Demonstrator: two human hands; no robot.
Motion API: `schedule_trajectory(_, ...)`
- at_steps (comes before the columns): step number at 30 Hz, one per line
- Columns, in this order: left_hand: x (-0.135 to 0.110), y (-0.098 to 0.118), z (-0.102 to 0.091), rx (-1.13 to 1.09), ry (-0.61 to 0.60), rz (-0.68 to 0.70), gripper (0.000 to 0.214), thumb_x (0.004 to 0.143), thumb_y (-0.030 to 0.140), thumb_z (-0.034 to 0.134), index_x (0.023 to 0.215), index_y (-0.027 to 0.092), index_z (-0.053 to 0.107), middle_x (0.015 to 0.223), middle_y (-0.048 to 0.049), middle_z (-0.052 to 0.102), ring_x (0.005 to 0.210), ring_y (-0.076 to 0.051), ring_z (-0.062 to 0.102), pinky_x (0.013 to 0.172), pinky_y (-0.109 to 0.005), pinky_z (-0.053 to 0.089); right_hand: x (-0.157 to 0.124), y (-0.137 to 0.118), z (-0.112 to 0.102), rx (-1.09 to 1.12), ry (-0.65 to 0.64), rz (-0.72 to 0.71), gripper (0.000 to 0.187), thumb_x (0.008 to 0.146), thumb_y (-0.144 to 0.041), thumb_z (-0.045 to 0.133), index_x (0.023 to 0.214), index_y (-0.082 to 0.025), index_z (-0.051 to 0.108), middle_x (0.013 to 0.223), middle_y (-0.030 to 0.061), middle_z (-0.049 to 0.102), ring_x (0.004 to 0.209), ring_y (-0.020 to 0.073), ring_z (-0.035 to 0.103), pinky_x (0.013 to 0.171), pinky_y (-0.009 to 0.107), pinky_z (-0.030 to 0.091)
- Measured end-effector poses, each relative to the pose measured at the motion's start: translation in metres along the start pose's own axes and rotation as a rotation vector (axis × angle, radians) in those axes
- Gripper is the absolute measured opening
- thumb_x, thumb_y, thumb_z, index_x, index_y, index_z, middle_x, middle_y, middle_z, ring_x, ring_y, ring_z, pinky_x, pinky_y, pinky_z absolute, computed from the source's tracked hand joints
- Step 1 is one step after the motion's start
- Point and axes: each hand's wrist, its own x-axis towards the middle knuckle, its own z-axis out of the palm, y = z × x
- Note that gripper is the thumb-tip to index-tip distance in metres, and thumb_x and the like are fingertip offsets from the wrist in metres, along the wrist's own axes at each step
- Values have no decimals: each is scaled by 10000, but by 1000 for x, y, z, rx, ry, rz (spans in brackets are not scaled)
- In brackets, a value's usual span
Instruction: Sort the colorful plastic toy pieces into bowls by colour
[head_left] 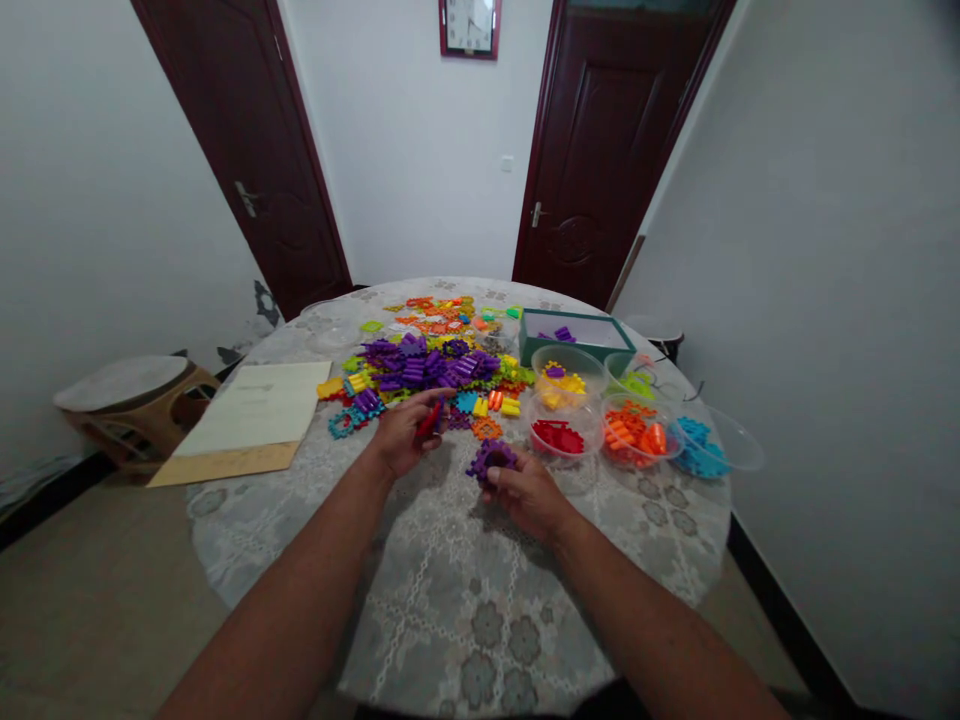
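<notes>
In my left hand is a red plastic building piece, pinched between thumb and fingers, with a bit of purple at its edge. My right hand grips a purple gear-edged building piece just above the tablecloth. Beyond both hands spreads a pile of loose pieces, mostly purple. An orange gear-edged piece lies at the pile's near edge, between my hands.
Clear bowls hold sorted pieces: yellow, red, orange and blue. Behind them stands a green-edged box with purple pieces inside. Paper sheets lie at the left on the round table.
</notes>
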Motion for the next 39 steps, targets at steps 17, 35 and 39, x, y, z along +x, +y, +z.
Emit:
schedule_trajectory(17, -5, -35, -4, 582, -238, -22, 343, 828, 523, 798, 861, 192, 713, 730, 7, 626, 612, -144, 501, 543, -230, 348, 15, 14, -6, -192, 141, -146, 417, 749, -449, 887, 1007, -201, 673, 939, 19, 699, 829, 172, 676, 694, 325, 644)
schedule_trajectory(35, -2, -41, 4, 199, -101, -104, 412, 806, 489, 838, 968, 221, 570, 776, 38, 634, 540, -118, 616, 373, -167, 345, -6, -6, -7, -574, 229, -372, 549, 972, -399, 701, 1489, -292, 548, 797, -26, 684, 637, 133, 599, 575, 256, 472)
schedule_trajectory(39, 1, -42, 3, 157, -92, -100, 393, 809, 462, 837, 972, 224, 570, 799, 19, 665, 585, -148, 670, 347, -167, 356, -11, -19, -2, -555, 188, -307, 599, 974, -364, 668, 1538, -288, 483, 855, -27, 681, 619, 119, 602, 560, 248, 480)
